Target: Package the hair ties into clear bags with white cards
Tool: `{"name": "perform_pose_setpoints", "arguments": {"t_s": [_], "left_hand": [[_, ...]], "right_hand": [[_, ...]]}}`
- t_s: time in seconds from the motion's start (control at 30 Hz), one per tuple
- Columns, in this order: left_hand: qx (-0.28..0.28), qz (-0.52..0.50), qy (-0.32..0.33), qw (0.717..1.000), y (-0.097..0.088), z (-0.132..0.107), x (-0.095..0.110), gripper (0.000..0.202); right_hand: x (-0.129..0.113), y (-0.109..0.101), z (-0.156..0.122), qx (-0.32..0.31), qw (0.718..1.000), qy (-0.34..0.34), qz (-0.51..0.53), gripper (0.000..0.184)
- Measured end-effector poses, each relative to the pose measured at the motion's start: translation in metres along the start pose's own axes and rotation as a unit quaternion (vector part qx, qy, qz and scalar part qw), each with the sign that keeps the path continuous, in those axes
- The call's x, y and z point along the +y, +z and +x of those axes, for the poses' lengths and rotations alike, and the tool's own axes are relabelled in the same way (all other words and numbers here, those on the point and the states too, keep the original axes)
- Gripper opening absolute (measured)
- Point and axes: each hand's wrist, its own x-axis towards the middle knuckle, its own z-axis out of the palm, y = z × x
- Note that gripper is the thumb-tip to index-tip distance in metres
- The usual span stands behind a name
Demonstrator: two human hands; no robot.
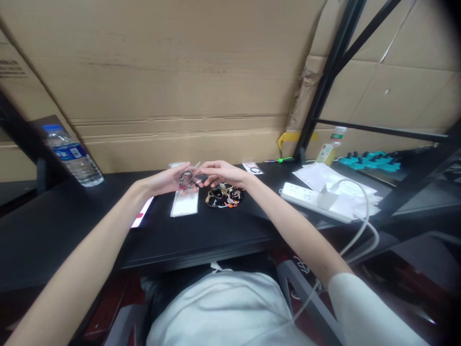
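Observation:
My left hand [169, 179] holds a small clear plastic bag [188, 178] above the black table, thumb on top and fingers beneath. Something small and dark shows inside it, too blurred to name. From the other side my right hand [223, 173] pinches the bag's edge, its fingers bent and partly hidden. Below the bag lies a stack of white cards or sleeves [184, 205]. Just right of that, under my right wrist, is a pile of colourful cord loops [224, 197], like bracelets or hair ties, with orange and pale bits.
A lit phone [141, 215] lies beside my left forearm. A water bottle [75, 156] leans at the left. Rightward are a packet with a black ring [253, 167], a white power strip [309, 199] with a cable, papers [327, 175] and a drink bottle [331, 146]. Cardboard [187, 72] walls the back.

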Motion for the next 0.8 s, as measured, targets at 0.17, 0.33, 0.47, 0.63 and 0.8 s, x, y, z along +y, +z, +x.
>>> {"name": "perform_pose_setpoints", "arguments": {"t_s": [0.17, 0.33, 0.47, 0.63, 0.8], "left_hand": [[-0.010, -0.015, 0.006, 1.000, 0.001, -0.002, 0.002, 0.050], [-0.001, -0.044, 0.013, 0.999, 0.002, -0.004, 0.004, 0.044], [-0.010, -0.043, 0.010, 0.999, 0.004, -0.005, 0.005, 0.043], [-0.003, -0.025, 0.005, 1.000, 0.004, -0.005, 0.006, 0.049], [-0.008, -0.015, 0.001, 1.000, 0.005, -0.008, 0.011, 0.044]], "right_hand": [[-0.001, 0.004, 0.000, 0.008, 1.000, 0.001, 0.014, 0.022], [0.003, 0.007, 0.004, 0.036, 0.999, -0.036, 0.006, 0.033], [0.001, 0.013, 0.002, 0.033, 0.999, -0.036, -0.021, 0.034], [-0.003, 0.015, -0.002, -0.001, 0.998, -0.027, -0.058, 0.036], [-0.006, 0.005, -0.003, -0.006, 0.997, -0.022, -0.075, 0.034]]}}
